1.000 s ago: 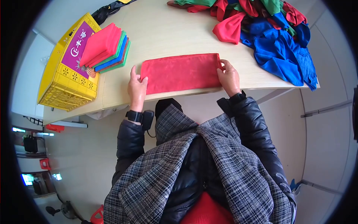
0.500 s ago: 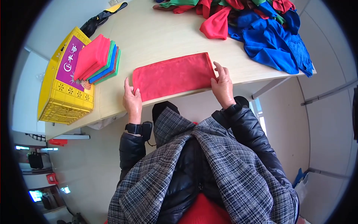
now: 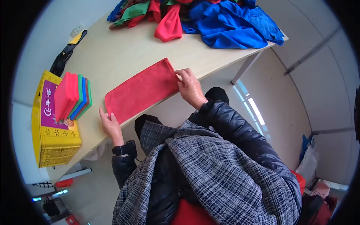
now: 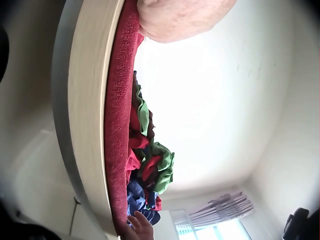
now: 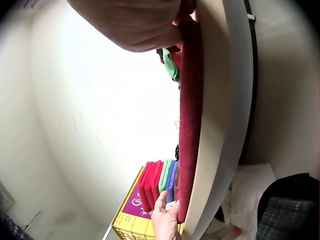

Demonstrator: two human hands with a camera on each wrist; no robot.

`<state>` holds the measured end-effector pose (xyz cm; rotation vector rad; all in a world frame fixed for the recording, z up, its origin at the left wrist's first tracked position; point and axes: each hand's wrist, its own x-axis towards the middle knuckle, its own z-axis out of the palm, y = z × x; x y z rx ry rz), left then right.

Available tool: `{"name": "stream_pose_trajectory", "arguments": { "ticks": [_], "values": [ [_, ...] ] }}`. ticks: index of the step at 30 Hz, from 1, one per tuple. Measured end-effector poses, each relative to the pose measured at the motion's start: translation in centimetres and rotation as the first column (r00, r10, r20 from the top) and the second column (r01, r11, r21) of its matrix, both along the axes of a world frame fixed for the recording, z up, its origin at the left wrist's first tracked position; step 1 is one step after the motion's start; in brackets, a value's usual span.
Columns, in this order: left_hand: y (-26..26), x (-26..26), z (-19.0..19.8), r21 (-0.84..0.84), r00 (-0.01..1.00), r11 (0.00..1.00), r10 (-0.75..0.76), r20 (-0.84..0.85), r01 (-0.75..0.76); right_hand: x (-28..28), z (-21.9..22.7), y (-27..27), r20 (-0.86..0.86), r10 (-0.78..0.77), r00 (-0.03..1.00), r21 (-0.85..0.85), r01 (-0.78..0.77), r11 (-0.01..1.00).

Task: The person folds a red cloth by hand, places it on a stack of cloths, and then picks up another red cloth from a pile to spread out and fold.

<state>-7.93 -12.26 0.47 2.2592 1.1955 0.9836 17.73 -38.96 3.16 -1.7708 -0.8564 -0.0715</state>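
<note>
A red folded cloth [image 3: 140, 90] lies flat and slanted along the table's front edge. At its left end is my left hand [image 3: 111, 128], thumb touching the near corner and index finger held out straight beside it. My right hand [image 3: 192, 90] rests at the opposite end, fingers loosely bent against the short edge. The left wrist view shows the cloth [image 4: 119, 115] side-on, with the left hand [image 4: 182, 17] above and the right hand [image 4: 141, 229] below. In the right wrist view, the left hand [image 5: 166, 220] touches the far end of the cloth [image 5: 190, 110].
Folded cloths [image 3: 71, 95] in red, green, blue and brown lean on a yellow crate [image 3: 60, 144] at the left. A loose heap of blue [image 3: 228, 26], red and green cloths covers the table's back right. A black and yellow item [image 3: 65, 54] lies behind the crate.
The head view has turned right, so the table, cloth and crate appear rotated and further left. Both hands remain at the ends of the red cloth.
</note>
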Motion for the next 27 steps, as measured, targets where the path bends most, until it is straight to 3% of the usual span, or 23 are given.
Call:
{"name": "stream_pose_trajectory", "arguments": {
  "ticks": [7,10,11,14,15,17,18,20,22,24,27],
  "values": [
    [-0.6,-0.8,0.1,0.099,1.000,0.995,0.031,-0.002,-0.031,0.6,0.1,0.3,0.109,0.033,0.993,-0.064,-0.026,0.998],
    [-1.6,-0.6,1.5,0.228,0.976,0.965,0.164,-0.141,-0.129,0.4,2.1,-0.1,0.161,-0.005,0.987,-0.075,0.017,0.997],
    [-2.0,0.1,2.0,0.223,0.979,0.968,0.147,-0.144,-0.113,-0.5,3.5,0.7,0.223,0.056,0.973,-0.082,-0.038,0.996],
    [-3.2,1.6,4.1,0.487,0.974,0.864,-0.017,-0.225,0.127,-3.2,3.8,4.6,0.293,0.241,0.925,-0.238,-0.174,0.956],
    [-3.7,2.4,4.6,0.488,0.974,0.865,-0.003,-0.227,0.116,-4.1,3.3,6.2,0.292,0.253,0.922,-0.235,-0.187,0.954],
    [-4.3,4.8,5.2,0.316,0.854,0.834,-0.303,-0.423,0.452,-5.8,1.3,9.3,0.340,0.293,0.893,-0.379,-0.155,0.912],
    [-4.2,5.7,4.8,0.316,0.854,0.837,-0.292,-0.431,0.446,-6.4,0.6,10.0,0.360,0.313,0.879,-0.446,-0.132,0.885],
    [-3.7,6.8,3.1,0.232,0.735,0.795,-0.349,-0.581,0.560,-6.5,-0.5,11.0,0.347,0.320,0.882,-0.493,-0.119,0.862],
    [-3.6,6.9,2.3,0.183,0.731,0.821,-0.352,-0.585,0.541,-5.5,-1.0,11.5,0.340,0.317,0.885,-0.597,-0.056,0.800],
    [-3.6,7.0,1.7,0.086,0.724,0.855,-0.376,-0.578,0.512,-4.1,-1.2,11.1,0.362,0.296,0.884,-0.604,-0.019,0.797],
    [-2.6,6.1,1.2,0.091,0.737,0.879,-0.332,-0.589,0.468,-2.0,-1.5,9.4,0.413,0.269,0.870,-0.620,0.052,0.783]
  ]
}}
